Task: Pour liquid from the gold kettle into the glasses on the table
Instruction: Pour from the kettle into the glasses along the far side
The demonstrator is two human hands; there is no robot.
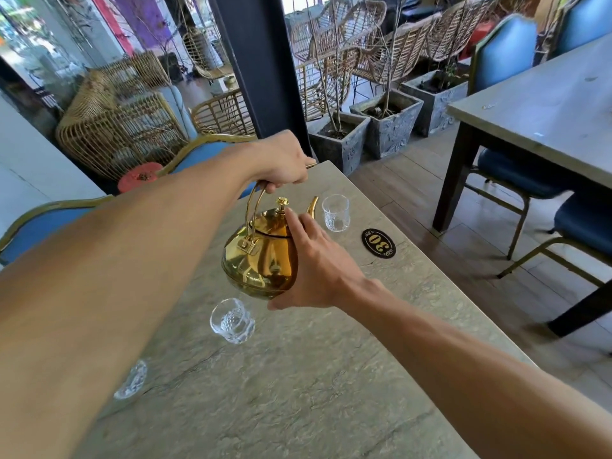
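- Gold round metal kettle (261, 256) hung above the grey stone-patterned table (298, 392), tilted, with its curved spout (312, 205) toward the far clear ribbed glass (335, 213).
- Your left hand (281, 162) was closed around the top of the kettle's arched gold handle (253, 210).
- Your right hand (318, 263) lay spread on the kettle's side; one fingertip (288, 212) touched the lid just beside the gold knob (282, 203), and the thumb was under the body.
- You had a second clear glass (232, 321) on the table just below the kettle, and a third glass (132, 380) partly hidden behind your left forearm.
- You had a black oval number plate (378, 243) near the far glass.
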